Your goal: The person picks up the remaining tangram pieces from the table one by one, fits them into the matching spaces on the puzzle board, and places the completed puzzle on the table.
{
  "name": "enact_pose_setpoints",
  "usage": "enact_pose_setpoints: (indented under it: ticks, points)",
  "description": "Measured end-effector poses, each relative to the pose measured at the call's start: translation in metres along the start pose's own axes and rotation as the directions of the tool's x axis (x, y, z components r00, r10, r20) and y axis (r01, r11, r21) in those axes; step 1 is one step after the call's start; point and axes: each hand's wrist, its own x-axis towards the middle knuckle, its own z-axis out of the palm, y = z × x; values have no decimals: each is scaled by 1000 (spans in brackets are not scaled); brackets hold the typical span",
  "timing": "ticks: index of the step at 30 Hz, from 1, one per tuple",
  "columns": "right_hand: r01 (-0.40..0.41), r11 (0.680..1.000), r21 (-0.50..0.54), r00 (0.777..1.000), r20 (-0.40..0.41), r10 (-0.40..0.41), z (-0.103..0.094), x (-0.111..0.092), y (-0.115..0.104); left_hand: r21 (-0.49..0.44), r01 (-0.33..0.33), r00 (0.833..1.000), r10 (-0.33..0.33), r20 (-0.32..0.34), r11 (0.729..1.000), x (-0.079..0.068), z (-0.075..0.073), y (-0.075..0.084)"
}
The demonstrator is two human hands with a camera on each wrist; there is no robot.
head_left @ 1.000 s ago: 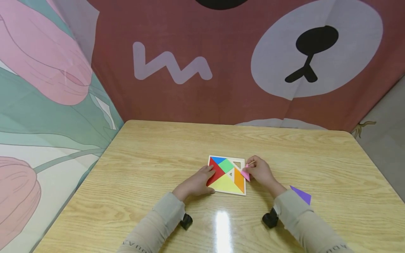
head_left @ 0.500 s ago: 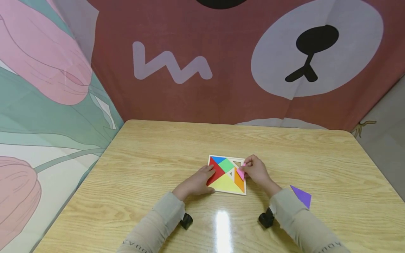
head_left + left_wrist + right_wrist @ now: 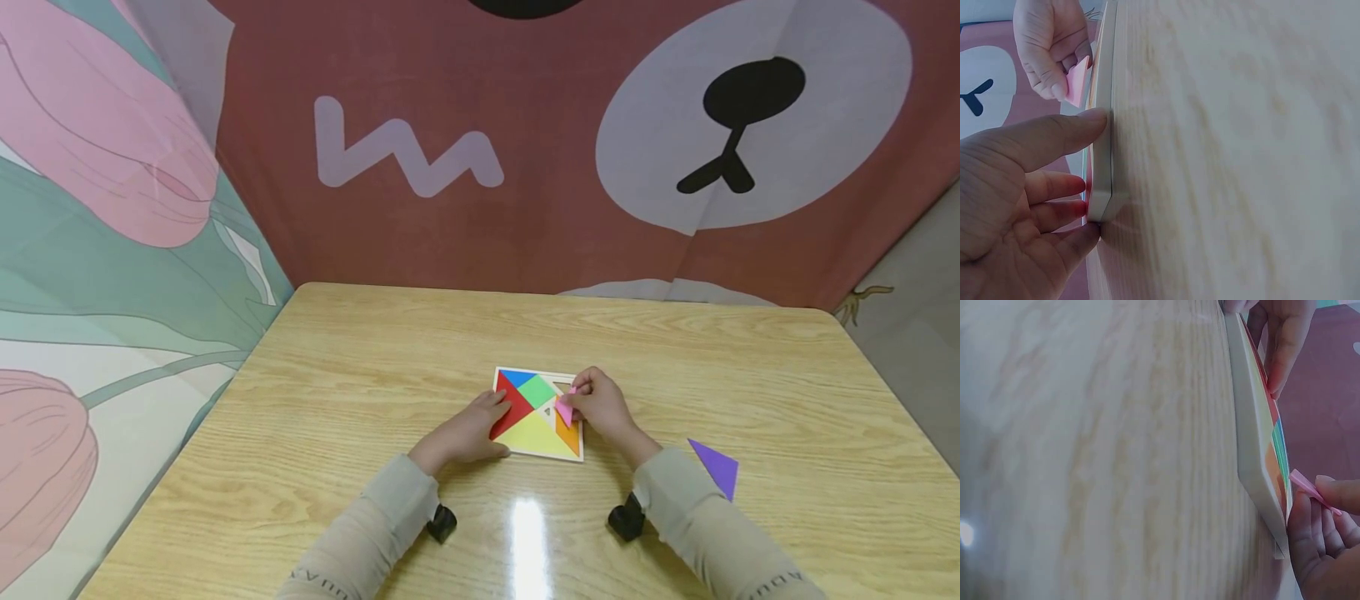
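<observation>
A square tangram board [image 3: 540, 457] lies mid-table, with red [image 3: 514, 414], yellow [image 3: 534, 437], blue [image 3: 515, 377], green [image 3: 537, 392] and orange [image 3: 568, 435] pieces set in it. My left hand [image 3: 474, 427] rests on the board's left side, fingers on the red piece. In the left wrist view its thumb [image 3: 1072, 134] lies along the near edge. Over the right side, my right hand [image 3: 606, 408] pinches a pink triangle piece [image 3: 564, 412] between thumb and fingers. The right wrist view shows this pink piece [image 3: 1311, 489] tilted, close above the board. A pale triangular recess [image 3: 547, 412] shows beside it.
A purple triangle piece [image 3: 718, 468] lies on the wooden table [image 3: 360, 375] beside the right forearm. Black wrist cameras [image 3: 626, 518] hang below both cuffs. Behind the table hangs a printed cloth [image 3: 540, 233].
My right hand has moved left with the pink piece, from the board's right edge to over the orange piece and near the small recess. The left hand has stayed in place.
</observation>
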Motion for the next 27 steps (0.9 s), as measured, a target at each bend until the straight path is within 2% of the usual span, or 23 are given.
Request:
enact_pose_setpoints:
  ticks: [7,10,11,15,27]
  points:
    - [142,988,67,990,-5,-142,3,-2,4,-3,6,1000,-6,8,1000,0,-1,1]
    - [135,989,55,991,-7,-135,5,0,4,-5,14,1000,-14,12,1000,0,-1,1]
    - [96,995,25,995,-7,-96,6,0,2,-7,15,1000,-15,13,1000,0,-1,1]
    - [51,999,2,999,18,-51,9,-2,-2,-10,11,1000,-11,10,1000,-1,-1,2]
    - [104,994,-11,995,7,-104,16,-3,-3,-13,3,1000,-3,4,1000,0,-1,1]
